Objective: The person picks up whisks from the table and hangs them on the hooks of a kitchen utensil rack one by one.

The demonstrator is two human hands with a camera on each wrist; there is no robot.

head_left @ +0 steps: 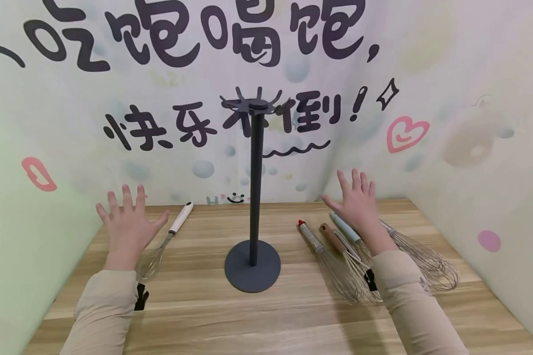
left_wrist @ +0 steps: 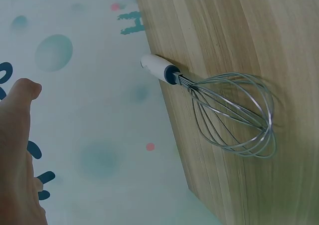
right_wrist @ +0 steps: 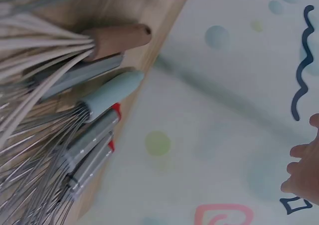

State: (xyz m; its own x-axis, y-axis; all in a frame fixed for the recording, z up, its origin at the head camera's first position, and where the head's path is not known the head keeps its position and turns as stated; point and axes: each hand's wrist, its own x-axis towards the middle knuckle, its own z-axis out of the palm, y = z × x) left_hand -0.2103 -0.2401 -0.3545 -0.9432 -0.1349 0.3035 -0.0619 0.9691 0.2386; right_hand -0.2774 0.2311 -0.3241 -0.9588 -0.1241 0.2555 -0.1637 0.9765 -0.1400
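Both hands are raised over the table with fingers spread, holding nothing. My left hand is nearest to a whisk with a white handle, which lies at the table's left; its wire loops show fully in the left wrist view. On the right, my right hand hovers above several whisks: one with a clear handle and red tip, one with a brown handle, one with a light blue handle. Between the hands stands a dark rack with hooks at its top and a round base.
The wooden table meets a printed backdrop at its rear edge, with pale walls at both sides. More metal-handled whisks lie at the right, their wires overlapping. The tall rack's hooks stick out all round.
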